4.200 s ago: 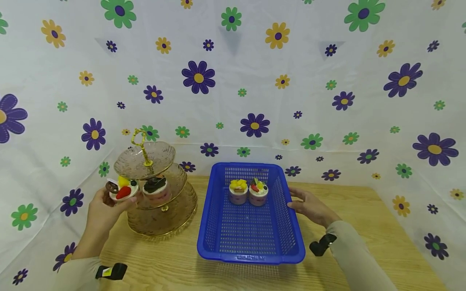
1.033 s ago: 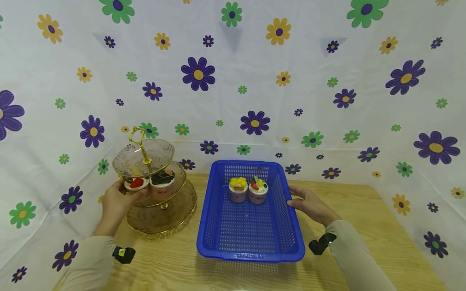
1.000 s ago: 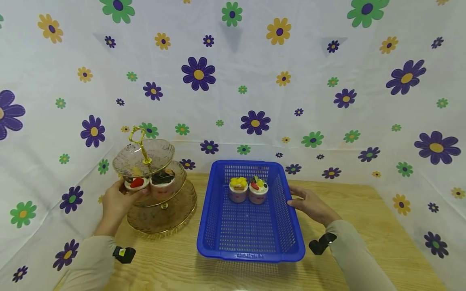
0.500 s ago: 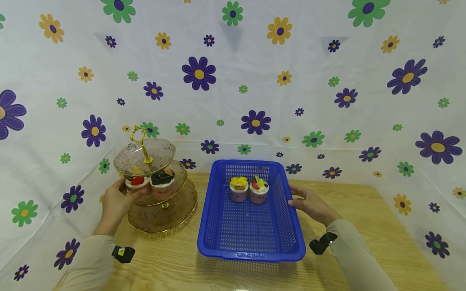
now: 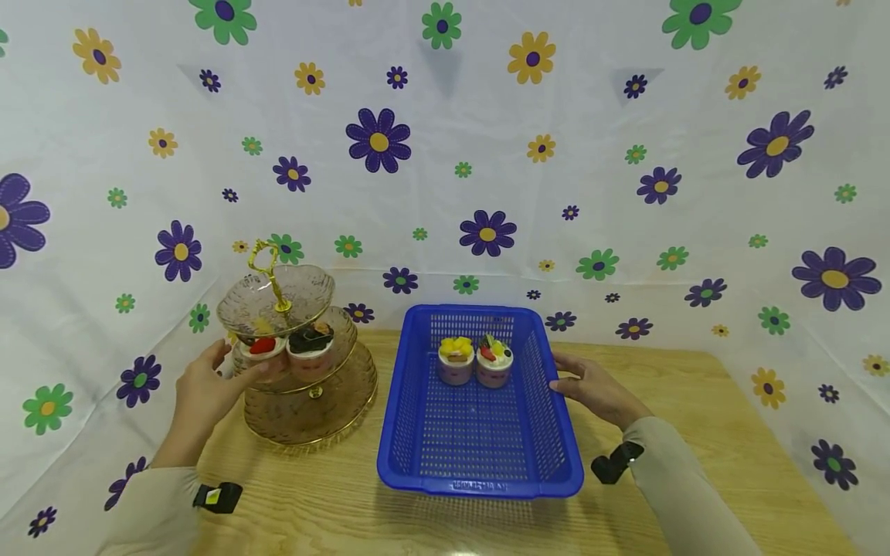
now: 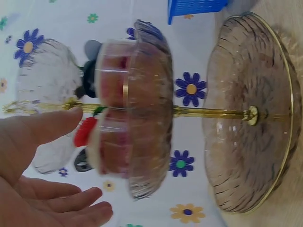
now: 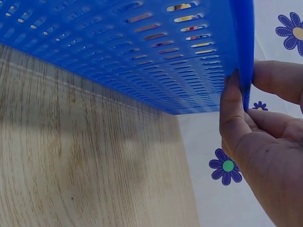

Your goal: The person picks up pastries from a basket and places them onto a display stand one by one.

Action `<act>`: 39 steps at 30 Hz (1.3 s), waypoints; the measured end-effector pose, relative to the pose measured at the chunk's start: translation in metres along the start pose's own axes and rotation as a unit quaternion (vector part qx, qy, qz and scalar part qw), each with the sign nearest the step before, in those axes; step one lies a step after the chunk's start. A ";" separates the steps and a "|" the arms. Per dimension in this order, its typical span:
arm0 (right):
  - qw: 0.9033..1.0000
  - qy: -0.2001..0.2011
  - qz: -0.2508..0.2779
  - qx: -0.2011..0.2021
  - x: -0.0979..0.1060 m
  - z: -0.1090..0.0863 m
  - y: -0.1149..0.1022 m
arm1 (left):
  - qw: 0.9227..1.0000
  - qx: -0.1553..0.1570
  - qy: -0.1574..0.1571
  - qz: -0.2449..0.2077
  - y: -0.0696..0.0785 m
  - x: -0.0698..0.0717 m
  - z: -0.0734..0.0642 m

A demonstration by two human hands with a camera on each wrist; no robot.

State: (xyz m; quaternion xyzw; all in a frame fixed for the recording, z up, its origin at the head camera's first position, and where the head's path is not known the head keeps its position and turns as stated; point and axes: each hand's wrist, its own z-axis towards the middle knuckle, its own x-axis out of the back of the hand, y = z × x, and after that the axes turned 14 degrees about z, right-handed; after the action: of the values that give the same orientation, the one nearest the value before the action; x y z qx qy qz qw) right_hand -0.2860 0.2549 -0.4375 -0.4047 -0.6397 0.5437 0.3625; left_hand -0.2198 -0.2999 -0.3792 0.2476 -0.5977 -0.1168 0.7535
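My left hand (image 5: 202, 394), fingers spread and relaxed, stands just left of a strawberry-topped dessert cup (image 5: 266, 361). That cup sits on the middle tier of a three-tier cake stand (image 5: 316, 421), beside a dessert cup with dark topping (image 5: 310, 360). The left wrist view shows a gap between the left hand (image 6: 21, 156) and the strawberry cup (image 6: 113, 151). With thumb and fingers, my right hand (image 5: 598, 392) pinches the right rim of a blue plastic basket (image 5: 480, 488); in the right wrist view the right hand (image 7: 272, 142) has fingers on both sides of the rim.
Two more dessert cups stand inside the basket toward its back: a yellow fruit-topped cup (image 5: 455, 371) and a mixed-fruit cup (image 5: 494, 372). The stand's top tier (image 5: 243, 305) overhangs the middle one. Behind the wooden table (image 5: 695, 448) hangs a flowered cloth (image 5: 445, 193).
The left hand carried the strawberry cup onto the stand's middle tier, held it there, then let go and drew back left. The right hand has stayed on the basket rim.
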 end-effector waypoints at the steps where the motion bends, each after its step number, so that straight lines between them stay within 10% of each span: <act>1: 1.000 0.001 0.002 0.000 0.000 0.000 0.000 | 1.000 -0.003 -0.006 0.009 0.000 0.003 -0.002; 10: 1.000 0.009 0.000 -0.006 0.000 0.000 -0.001 | 0.997 -0.038 -0.027 0.067 0.020 0.028 -0.028; 22: 1.000 0.004 -0.007 -0.004 -0.001 0.000 0.000 | 0.990 -0.134 -0.023 0.023 0.106 0.041 -0.049; 39: 1.000 0.003 0.009 0.001 -0.001 0.001 0.001 | 0.955 -0.209 -0.100 -0.187 0.208 -0.033 0.006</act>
State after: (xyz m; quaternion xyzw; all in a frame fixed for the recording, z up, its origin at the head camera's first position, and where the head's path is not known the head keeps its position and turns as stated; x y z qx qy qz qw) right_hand -0.2861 0.2541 -0.4382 -0.4113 -0.6348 0.5461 0.3599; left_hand -0.2587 -0.1090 -0.3001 0.1791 -0.5749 -0.4024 0.6896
